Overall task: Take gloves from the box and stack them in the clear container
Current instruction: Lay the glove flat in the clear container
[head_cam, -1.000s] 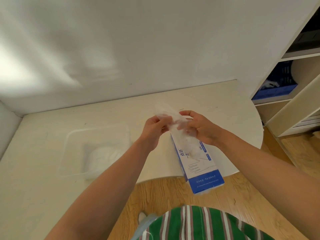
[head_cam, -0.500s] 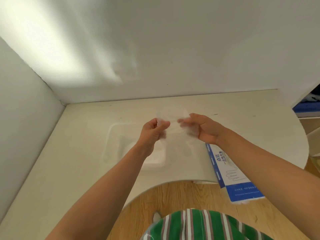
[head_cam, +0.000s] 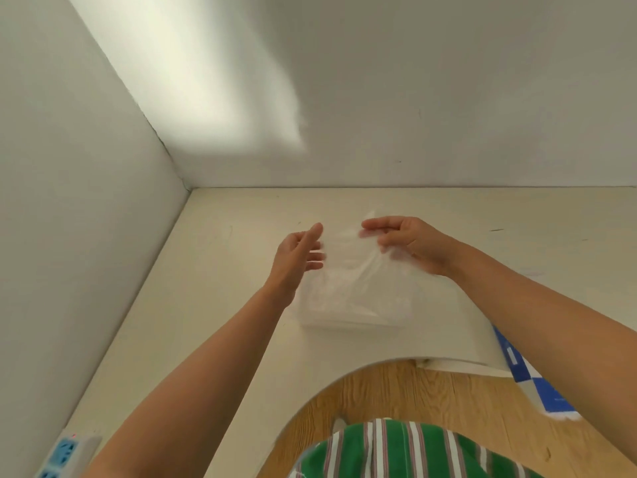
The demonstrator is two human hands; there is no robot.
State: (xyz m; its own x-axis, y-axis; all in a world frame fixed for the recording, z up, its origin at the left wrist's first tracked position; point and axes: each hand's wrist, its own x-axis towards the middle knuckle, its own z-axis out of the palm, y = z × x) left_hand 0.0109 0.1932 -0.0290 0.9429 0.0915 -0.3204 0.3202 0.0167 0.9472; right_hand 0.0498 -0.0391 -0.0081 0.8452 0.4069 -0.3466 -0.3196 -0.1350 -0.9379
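Observation:
A thin see-through glove [head_cam: 348, 260] hangs spread over the clear container [head_cam: 355, 324], which sits on the cream table with more gloves lying in it. My right hand [head_cam: 406, 243] pinches the glove's right edge between thumb and fingers. To the glove's left is my left hand [head_cam: 300, 253], fingers straight and thumb up, touching or just beside its edge. The blue and white glove box [head_cam: 517, 363] lies at the table's front right edge, partly hidden by my right forearm.
White walls close the table [head_cam: 220, 305] on the left and at the back. A power strip [head_cam: 65, 453] lies at the lower left corner. The table's curved front edge cuts in above the wooden floor [head_cam: 431, 391].
My view has turned left, away from the box. Both hands carried the glove from above the box to over the container and spread apart. My left hand's fingers have straightened.

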